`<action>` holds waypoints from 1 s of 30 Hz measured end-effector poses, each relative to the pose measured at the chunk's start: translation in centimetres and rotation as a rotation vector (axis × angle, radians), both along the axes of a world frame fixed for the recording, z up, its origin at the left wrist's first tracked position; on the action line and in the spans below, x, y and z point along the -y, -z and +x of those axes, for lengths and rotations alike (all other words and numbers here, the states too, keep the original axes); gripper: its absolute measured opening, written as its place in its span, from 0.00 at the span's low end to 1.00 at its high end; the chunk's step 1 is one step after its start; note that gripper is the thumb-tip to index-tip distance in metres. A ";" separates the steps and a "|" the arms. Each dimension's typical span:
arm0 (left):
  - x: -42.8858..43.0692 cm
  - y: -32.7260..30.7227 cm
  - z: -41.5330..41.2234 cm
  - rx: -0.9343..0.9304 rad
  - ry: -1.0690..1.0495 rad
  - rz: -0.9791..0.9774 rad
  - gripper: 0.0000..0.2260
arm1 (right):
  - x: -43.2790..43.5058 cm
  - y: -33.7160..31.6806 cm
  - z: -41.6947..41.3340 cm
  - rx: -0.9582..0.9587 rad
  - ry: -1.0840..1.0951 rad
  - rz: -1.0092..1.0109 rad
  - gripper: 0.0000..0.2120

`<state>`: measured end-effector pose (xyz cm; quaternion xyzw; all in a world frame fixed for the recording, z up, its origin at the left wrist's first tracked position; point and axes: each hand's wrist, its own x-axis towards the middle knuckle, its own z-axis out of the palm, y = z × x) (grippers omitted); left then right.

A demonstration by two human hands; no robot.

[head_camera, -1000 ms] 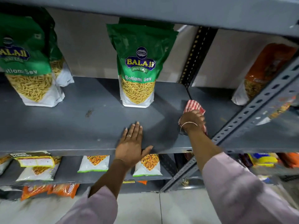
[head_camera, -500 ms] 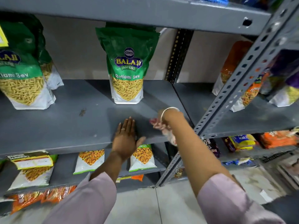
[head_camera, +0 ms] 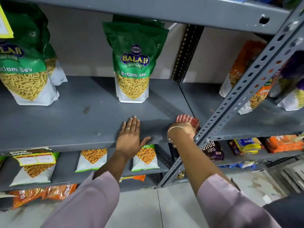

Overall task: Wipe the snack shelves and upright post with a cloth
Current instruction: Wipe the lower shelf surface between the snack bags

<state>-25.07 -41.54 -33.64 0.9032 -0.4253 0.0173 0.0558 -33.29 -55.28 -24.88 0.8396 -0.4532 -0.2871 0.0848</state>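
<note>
Red-striped cloth (head_camera: 187, 120) bunched in right hand (head_camera: 182, 131) at shelf (head_camera: 65, 122) corner; left hand (head_camera: 130, 137) flat, spread.

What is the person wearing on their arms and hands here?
Both forearms are bare below loose, pale pinkish-mauve sleeves pushed up toward the elbows. The left hand has a thin ring on one finger. The right hand has a slim, light-coloured bangle at the wrist.

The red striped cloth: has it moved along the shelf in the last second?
Yes. The cloth came forward from the back toward the shelf's front right corner, by the upright post.
</note>
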 end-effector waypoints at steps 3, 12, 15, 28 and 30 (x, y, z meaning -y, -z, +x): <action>-0.2 0.2 0.1 -0.037 0.020 -0.022 0.51 | -0.9 -1.9 0.4 -0.001 -0.013 0.226 0.17; 0.1 0.0 0.0 -0.038 0.005 0.005 0.54 | 4.2 -3.7 0.5 -0.094 -0.048 0.052 0.21; 0.1 0.2 0.0 -0.006 0.000 0.001 0.53 | 4.0 -2.6 0.0 -0.123 -0.046 0.043 0.15; 0.1 0.3 0.3 -0.006 0.007 0.068 0.40 | 3.2 -2.5 4.5 0.463 -0.270 0.473 0.45; 0.1 0.3 0.4 -0.017 0.011 0.079 0.39 | 2.8 0.0 3.8 0.477 -0.304 0.346 0.27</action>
